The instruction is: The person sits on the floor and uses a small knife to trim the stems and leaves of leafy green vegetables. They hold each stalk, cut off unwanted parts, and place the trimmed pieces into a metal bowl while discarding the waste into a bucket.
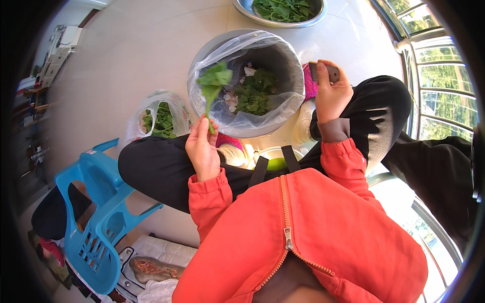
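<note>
Between the thumb and fingers of my left hand is the stem of a green leafy vegetable, its leaf raised over the left rim of a round grey bin. My right hand, to the right of the bin, pinches a small flat dark piece with a hole near its end; whether it is a blade cannot be told. A clear plastic liner hangs over the bin's rim. Inside lie discarded green leaves and some pale scraps.
A metal basin of greens stands beyond the bin. Left of it sits a plastic bag holding more leafy stems. A blue plastic chair is at the lower left. Metal railings line the right side.
</note>
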Demonstrator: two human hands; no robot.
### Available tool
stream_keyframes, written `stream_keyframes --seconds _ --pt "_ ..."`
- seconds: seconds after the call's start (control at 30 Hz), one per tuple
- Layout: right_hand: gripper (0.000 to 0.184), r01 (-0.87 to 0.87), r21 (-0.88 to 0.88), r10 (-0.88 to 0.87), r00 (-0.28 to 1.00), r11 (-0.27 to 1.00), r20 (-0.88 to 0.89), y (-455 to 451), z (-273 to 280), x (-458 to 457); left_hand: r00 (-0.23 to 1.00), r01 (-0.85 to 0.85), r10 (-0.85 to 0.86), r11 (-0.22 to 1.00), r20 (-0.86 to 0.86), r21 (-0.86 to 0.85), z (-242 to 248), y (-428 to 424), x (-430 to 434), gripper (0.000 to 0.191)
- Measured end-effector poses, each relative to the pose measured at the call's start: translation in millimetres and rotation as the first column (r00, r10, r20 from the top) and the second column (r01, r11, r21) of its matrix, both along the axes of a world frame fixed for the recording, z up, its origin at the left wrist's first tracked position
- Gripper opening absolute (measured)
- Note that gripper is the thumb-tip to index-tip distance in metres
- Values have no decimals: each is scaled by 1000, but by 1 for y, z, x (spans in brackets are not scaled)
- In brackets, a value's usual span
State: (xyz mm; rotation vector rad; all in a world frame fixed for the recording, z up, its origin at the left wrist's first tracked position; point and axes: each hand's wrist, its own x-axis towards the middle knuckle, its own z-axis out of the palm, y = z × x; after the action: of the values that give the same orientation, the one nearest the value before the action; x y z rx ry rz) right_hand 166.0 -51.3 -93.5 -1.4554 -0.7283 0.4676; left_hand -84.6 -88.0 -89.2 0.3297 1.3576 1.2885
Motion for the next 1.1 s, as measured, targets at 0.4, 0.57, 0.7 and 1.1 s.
stream_keyframes --seconds 0.4,0.57,0.7,1.1 --pt "15 -696 -166 696 715 698 -69 -7 13 -32 859 229 -259 966 442 121 -2 -4 8 32" --pt "18 -768 -102 688 617 632 -382 -6 15 -30 796 358 -369 926 480 118 1 -2 15 31" --pt "16 -749 -53 678 624 660 -389 -4 15 -31 837 435 -422 899 348 46 -1 1 19 30" --pt "12 -727 -152 699 686 669 -205 4 13 -37 749 658 -639 749 173 -84 -6 0 31 28"
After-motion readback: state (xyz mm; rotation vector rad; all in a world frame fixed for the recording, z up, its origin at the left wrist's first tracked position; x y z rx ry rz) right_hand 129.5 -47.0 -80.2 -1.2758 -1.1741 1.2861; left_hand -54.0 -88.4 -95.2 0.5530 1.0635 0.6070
